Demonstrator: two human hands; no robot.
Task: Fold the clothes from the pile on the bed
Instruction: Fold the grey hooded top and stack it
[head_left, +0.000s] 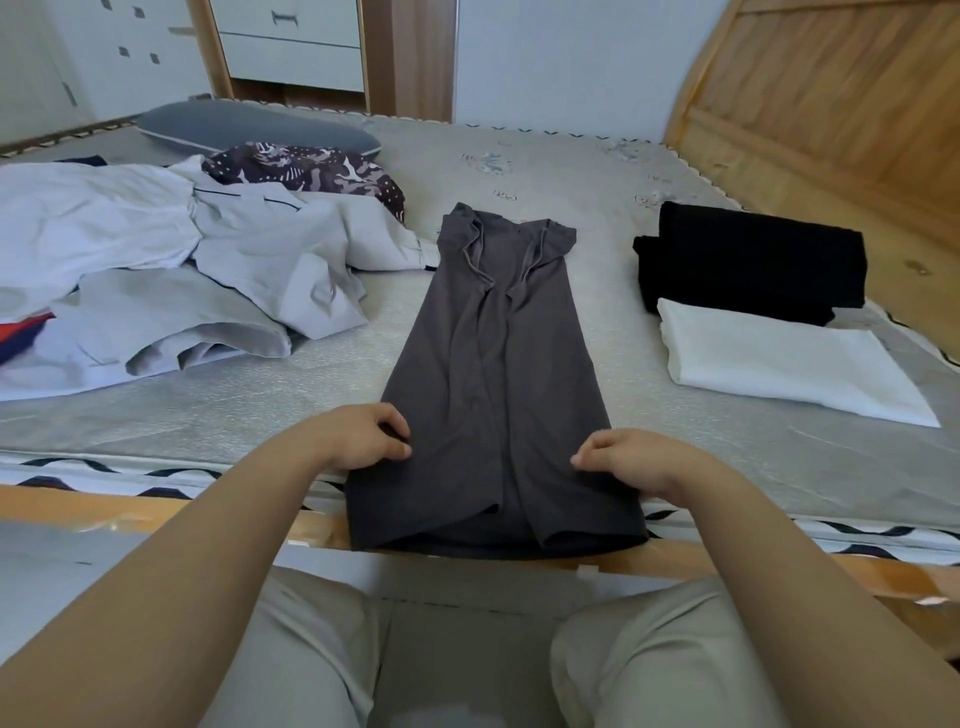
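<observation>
A dark grey T-shirt (493, 374) lies lengthwise on the bed (597, 171), both sides folded in to the middle, its hem hanging just over the near wooden bed edge. The left hand (363, 439) pinches its left edge with curled fingers; the right hand (631, 460) pinches the right edge likewise. To the left sprawls the pile of unfolded clothes (171, 270), pale grey and white. To the right sit a folded black garment (748, 262) and a folded white garment (784, 364), touching.

Worn on the head, angled forward and down. Close over the bed (519, 171) edge. Only one view.
</observation>
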